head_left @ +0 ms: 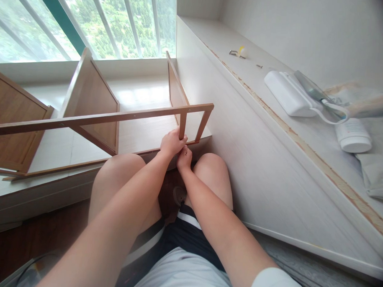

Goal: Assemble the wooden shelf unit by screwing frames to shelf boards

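A brown wooden shelf frame (134,115) lies on its side across the pale ledge under the window, its panels standing up. My left hand (172,142) is closed around the short wooden crosspiece near the frame's right end. Just below it, against the lower rail, my right hand (185,157) is closed with its fingers bunched together. A tiny dark spot shows at those fingers, but what they hold is hidden. Both hands are close together in front of my knees.
On the pale side counter (273,150) with a chipped edge at right lie small metal hardware pieces (238,52), a screw (259,66), a white case (289,93), a white bottle (353,134) and a cloth (379,171). A barred window (120,24) stands ahead.
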`<state>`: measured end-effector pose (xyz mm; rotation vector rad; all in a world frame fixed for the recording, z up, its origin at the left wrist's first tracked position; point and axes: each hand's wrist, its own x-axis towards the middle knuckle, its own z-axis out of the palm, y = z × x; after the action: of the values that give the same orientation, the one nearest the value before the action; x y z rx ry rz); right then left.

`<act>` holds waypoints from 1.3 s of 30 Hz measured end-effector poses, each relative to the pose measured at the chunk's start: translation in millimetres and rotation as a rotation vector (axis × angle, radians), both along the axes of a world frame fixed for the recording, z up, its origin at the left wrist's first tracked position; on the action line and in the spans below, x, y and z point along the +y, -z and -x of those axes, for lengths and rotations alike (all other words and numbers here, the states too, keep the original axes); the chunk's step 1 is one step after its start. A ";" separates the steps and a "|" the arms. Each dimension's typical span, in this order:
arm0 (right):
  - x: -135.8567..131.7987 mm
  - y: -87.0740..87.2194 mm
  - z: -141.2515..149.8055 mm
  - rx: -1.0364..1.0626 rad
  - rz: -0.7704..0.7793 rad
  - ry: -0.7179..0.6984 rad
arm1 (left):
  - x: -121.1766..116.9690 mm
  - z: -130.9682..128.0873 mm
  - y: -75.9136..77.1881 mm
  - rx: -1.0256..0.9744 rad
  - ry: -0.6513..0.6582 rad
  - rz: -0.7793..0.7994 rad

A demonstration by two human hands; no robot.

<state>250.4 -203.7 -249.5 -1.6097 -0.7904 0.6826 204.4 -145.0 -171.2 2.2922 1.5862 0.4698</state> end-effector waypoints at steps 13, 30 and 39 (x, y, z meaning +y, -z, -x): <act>13.3 -3.5 12.5 0.697 -0.112 0.130 | -0.3 0.2 0.5 -0.015 -0.017 0.035; 6.2 -22.4 17.6 1.118 -0.030 0.072 | -1.8 -0.7 1.3 0.016 -0.019 0.008; 5.1 -13.0 9.7 1.078 -0.123 0.063 | -0.1 -0.7 5.7 -0.011 -0.026 -0.008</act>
<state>240.7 -198.6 -236.6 -0.9196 0.0210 1.2514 205.1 -145.1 -176.9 2.2737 1.6131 0.4958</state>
